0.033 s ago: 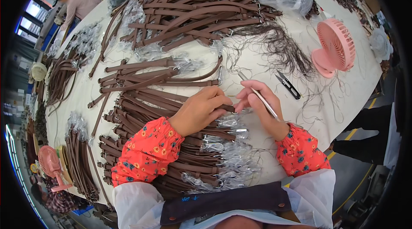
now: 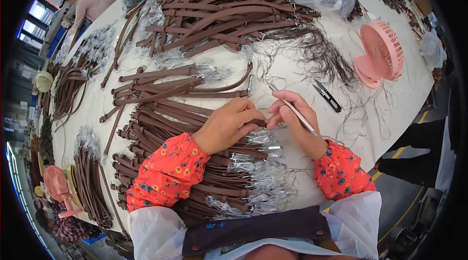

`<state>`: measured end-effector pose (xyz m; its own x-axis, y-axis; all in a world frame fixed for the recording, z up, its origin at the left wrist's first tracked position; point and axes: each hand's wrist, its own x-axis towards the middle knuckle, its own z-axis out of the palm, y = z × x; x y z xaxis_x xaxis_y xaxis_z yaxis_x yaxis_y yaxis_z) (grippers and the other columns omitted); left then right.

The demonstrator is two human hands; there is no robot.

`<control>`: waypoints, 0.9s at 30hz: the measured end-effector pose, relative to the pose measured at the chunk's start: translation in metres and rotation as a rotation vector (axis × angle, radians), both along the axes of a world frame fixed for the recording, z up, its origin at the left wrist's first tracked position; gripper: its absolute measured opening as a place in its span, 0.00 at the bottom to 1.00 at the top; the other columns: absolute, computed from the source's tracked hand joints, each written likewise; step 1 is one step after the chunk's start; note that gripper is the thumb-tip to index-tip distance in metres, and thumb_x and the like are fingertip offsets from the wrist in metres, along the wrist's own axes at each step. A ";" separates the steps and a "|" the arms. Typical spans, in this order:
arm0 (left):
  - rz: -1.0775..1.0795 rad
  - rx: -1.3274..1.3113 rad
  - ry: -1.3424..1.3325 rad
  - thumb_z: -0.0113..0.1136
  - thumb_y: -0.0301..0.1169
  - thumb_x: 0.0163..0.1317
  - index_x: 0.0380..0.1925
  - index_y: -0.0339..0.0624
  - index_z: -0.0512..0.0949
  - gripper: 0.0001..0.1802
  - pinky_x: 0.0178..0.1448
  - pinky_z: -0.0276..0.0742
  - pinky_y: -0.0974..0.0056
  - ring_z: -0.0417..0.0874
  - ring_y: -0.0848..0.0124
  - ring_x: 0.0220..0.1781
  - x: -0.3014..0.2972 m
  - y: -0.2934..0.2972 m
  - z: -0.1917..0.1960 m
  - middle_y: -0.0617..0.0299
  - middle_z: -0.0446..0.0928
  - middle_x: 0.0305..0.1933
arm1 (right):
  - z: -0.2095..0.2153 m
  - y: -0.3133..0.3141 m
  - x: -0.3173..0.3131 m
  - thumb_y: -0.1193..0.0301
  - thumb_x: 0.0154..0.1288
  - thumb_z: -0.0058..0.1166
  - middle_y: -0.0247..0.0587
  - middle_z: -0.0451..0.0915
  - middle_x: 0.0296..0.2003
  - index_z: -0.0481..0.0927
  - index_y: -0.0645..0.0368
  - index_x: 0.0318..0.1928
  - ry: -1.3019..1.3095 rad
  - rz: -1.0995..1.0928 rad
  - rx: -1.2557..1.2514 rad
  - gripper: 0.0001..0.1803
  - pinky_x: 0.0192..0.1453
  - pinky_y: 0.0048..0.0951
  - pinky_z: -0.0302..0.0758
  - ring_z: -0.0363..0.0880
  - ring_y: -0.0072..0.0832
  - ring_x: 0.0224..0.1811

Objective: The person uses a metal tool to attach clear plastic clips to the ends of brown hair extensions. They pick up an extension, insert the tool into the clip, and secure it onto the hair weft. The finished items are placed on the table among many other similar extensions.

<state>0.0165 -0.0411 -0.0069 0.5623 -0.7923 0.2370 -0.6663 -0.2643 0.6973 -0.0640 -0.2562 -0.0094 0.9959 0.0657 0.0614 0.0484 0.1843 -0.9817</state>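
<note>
Brown strap [image 2: 261, 122], the one I have pinched at its end between my left hand [image 2: 229, 124] and my right hand [image 2: 292, 121], lies on top of the stack of like straps [image 2: 161, 128] at the near middle of the tabletop [image 2: 292, 72]. It looks like thin leather or imitation leather, so I judge it light, limp along its length and a little slick on the face; the best hold seems to be close to the end, where the fingers can press it flat, not the clear plastic wrap [image 2: 258, 162] over the metal fittings, which would slide and crackle. My left fingers curl down and press on the strap end; my right thumb and fingers close on it too, while a slim metal tool [image 2: 292, 109] lies across that hand, held along the fingers. Loose dark threads [image 2: 317, 52] lie beyond, small black snips [image 2: 327, 95] sit just right of my hand, and a pink desk fan [image 2: 382, 52] stands further off.
</note>
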 end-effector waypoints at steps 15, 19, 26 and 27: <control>0.101 0.032 0.213 0.66 0.24 0.62 0.36 0.39 0.81 0.04 0.33 0.73 0.68 0.77 0.73 0.29 0.001 0.003 -0.001 0.61 0.76 0.32 | -0.006 -0.004 0.002 0.59 0.83 0.38 0.34 0.75 0.20 0.74 0.65 0.45 0.131 -0.034 -0.071 0.20 0.53 0.32 0.82 0.76 0.20 0.19; 0.104 0.016 0.291 0.66 0.25 0.63 0.36 0.38 0.81 0.04 0.31 0.72 0.70 0.76 0.78 0.28 0.003 0.005 -0.003 0.64 0.76 0.33 | -0.007 -0.006 0.001 0.59 0.82 0.41 0.33 0.76 0.24 0.78 0.69 0.42 0.123 0.000 -0.066 0.23 0.51 0.29 0.81 0.75 0.17 0.19; 0.077 0.019 0.294 0.65 0.25 0.63 0.36 0.38 0.80 0.04 0.32 0.73 0.70 0.77 0.78 0.29 0.003 0.007 -0.003 0.64 0.76 0.34 | -0.008 -0.005 0.001 0.59 0.82 0.41 0.31 0.76 0.21 0.78 0.66 0.43 0.127 0.017 -0.097 0.22 0.49 0.28 0.81 0.75 0.17 0.18; 0.072 0.018 0.291 0.65 0.25 0.63 0.36 0.38 0.80 0.04 0.32 0.73 0.70 0.77 0.77 0.29 0.003 0.007 -0.002 0.64 0.76 0.34 | -0.007 -0.005 0.001 0.59 0.82 0.41 0.31 0.76 0.20 0.78 0.66 0.43 0.128 0.016 -0.101 0.22 0.48 0.27 0.81 0.75 0.17 0.18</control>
<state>0.0199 -0.0340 -0.0090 0.6594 -0.7505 0.0441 -0.4185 -0.3178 0.8508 -0.0628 -0.2613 -0.0167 0.9939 0.0813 -0.0742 -0.0810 0.0839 -0.9932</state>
